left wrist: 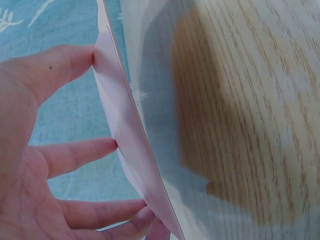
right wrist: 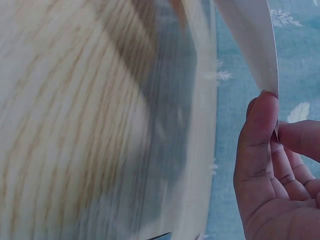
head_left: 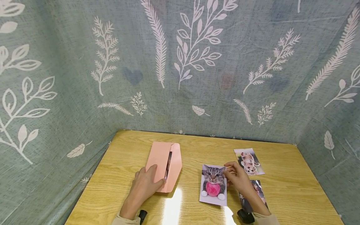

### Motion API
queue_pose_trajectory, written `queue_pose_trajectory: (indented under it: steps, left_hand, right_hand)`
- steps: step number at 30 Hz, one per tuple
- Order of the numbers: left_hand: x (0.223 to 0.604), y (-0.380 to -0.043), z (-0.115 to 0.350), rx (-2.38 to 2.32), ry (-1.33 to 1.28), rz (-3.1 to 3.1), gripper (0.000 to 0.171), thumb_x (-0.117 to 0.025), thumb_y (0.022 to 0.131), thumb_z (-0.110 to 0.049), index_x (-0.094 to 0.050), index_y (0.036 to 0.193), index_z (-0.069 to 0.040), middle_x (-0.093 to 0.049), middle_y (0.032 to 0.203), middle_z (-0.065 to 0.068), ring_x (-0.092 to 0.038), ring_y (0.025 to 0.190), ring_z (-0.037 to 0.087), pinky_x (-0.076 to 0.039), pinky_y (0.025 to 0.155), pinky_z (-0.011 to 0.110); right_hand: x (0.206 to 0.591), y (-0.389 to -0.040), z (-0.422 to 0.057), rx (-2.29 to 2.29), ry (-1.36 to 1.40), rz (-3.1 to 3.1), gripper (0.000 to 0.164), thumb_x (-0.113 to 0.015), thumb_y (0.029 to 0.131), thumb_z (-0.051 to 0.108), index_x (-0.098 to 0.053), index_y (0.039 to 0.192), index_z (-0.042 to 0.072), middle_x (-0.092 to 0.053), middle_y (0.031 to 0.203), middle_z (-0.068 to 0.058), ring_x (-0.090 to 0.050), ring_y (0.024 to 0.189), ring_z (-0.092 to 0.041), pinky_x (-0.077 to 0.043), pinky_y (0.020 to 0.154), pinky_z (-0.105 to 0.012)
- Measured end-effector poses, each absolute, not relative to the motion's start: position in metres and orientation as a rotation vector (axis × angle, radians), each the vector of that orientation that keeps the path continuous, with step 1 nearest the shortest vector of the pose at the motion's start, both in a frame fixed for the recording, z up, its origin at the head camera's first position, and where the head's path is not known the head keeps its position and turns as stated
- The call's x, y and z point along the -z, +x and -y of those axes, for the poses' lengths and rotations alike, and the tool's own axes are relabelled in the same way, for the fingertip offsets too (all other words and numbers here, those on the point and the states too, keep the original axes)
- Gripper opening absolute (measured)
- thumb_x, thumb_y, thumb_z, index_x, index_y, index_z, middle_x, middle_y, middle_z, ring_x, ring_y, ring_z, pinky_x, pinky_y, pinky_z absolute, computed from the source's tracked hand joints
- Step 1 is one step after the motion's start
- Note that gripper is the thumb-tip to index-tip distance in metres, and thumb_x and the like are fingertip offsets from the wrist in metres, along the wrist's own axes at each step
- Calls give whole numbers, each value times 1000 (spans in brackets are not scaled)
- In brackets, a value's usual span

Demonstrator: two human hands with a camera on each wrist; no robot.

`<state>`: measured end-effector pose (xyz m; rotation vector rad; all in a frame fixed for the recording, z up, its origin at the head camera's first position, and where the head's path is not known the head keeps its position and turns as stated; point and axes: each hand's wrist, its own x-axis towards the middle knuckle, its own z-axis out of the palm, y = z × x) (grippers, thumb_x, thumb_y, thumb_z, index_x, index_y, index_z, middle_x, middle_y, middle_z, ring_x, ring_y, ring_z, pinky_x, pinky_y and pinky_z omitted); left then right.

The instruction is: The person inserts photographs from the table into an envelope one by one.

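Note:
A pink envelope (head_left: 156, 156) with its flap opened out to the right is gripped by my left hand (head_left: 144, 184), thumb near the slot. Inside that slot a strip of a dark picture (head_left: 169, 162) shows. In the left wrist view the envelope (left wrist: 120, 105) is seen nearly edge-on, with fingertips against its face. My right hand (head_left: 238, 178) pinches the right edge of a photo of a tabby cat with a pink ball (head_left: 212, 181). The right wrist view shows thumb and finger on that photo's pale back (right wrist: 255, 45).
To the right on the wooden table (head_left: 292, 187) lie two more photos: a light brown animal (head_left: 249, 162) and a darker picture (head_left: 259, 189) partly covered by my right forearm. Patterned blue-green cloth (head_left: 168, 103) stands behind and at both sides.

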<state>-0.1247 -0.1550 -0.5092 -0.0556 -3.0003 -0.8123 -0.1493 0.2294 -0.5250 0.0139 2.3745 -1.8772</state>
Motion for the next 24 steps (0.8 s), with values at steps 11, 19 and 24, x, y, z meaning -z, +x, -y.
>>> queue_pose_trajectory:
  steps: [11,19,24]
  left_hand:
    - [511,-126,155,814,-61,2991,68,-78,83,-46,-60,136,-7,-56,126,31,-52,112,53,-47,77,65]
    - [512,-126,155,829,-51,3001,68,-78,83,-47,-60,136,-8,-55,130,30,-50,114,54,-46,80,67]
    - [512,-126,155,829,-54,3005,68,-78,83,-47,-60,137,-8,-55,130,30,-50,114,54,-45,80,67]
  right_hand:
    - [518,-151,-226,1907,1,-2355,32,-61,98,1,-49,128,-5,-61,97,-19,-63,66,-24,-56,57,-42]
    - [512,-156,-220,1971,-20,-2344,33,-62,97,-2,-51,127,-7,-62,95,-19,-67,66,-25,-57,58,-46]
    - [508,-159,-214,1978,-20,-2326,33,-63,97,1,-52,128,-6,-62,96,-20,-65,70,-25,-57,59,-45]
